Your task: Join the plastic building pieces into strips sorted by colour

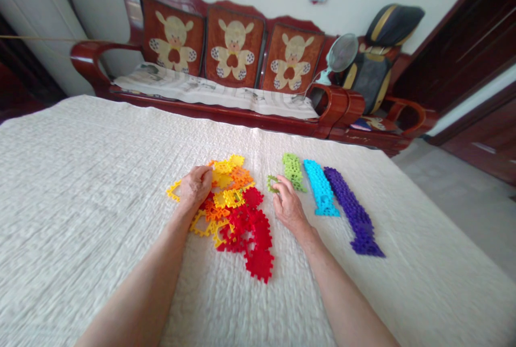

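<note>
Flat notched plastic building pieces lie in a loose pile, with yellow pieces (pixel 236 197) and orange pieces (pixel 242 176) toward the far side and red pieces (pixel 260 239) nearer me. My left hand (pixel 196 185) rests at the pile's left edge, its fingers bent and pressed together; what they hold, if anything, is hidden. A single green piece (pixel 271 183) is pinched at the fingertips of my right hand (pixel 288 204). Just beyond that hand lies a stacked row of green pieces (pixel 293 170). Rows of light blue pieces (pixel 321 188) and purple pieces (pixel 352 210) extend to its right.
A white quilted cover (pixel 121 175) lies over the surface under the pieces. Behind it stands a wooden sofa (pixel 226 110) with bear-patterned cushions (pixel 234 48). A small fan (pixel 342 54) and a wooden armchair (pixel 421 119) are at the right.
</note>
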`<state>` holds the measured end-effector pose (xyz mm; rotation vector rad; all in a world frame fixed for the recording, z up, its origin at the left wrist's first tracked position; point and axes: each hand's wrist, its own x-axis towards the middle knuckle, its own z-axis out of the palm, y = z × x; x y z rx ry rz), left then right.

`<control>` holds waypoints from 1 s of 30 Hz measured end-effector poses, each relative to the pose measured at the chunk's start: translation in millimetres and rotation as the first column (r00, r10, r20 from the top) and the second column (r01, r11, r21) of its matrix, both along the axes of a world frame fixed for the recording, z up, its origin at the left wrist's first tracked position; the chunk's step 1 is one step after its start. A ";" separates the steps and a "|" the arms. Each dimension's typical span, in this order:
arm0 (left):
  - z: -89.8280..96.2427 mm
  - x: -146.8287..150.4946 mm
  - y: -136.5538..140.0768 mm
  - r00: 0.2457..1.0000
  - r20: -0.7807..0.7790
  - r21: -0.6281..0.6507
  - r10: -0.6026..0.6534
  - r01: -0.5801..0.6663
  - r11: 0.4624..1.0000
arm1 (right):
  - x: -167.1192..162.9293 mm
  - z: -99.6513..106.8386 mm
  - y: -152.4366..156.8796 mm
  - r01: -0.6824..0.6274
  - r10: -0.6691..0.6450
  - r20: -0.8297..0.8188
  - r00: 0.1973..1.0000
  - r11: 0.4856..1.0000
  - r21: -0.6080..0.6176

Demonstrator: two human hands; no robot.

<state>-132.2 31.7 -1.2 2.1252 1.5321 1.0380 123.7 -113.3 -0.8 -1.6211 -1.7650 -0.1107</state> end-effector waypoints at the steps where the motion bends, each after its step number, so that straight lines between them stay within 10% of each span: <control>1: -0.5 -0.2 0.5 1.000 0.003 -0.002 -0.002 0.002 1.000 | 0.4 2.3 -4.2 0.007 -0.007 0.004 1.000 1.000 -0.012; 13: 1.5 -0.1 -0.2 1.000 -0.001 -0.007 -0.002 0.002 1.000 | 5.4 23.4 -38.5 0.054 -0.043 0.066 0.997 0.981 -0.189; 30: -3.2 -2.1 3.2 1.000 -0.005 0.001 0.007 -0.007 1.000 | -3.7 15.7 -25.6 0.315 -0.313 0.032 0.949 0.946 -0.081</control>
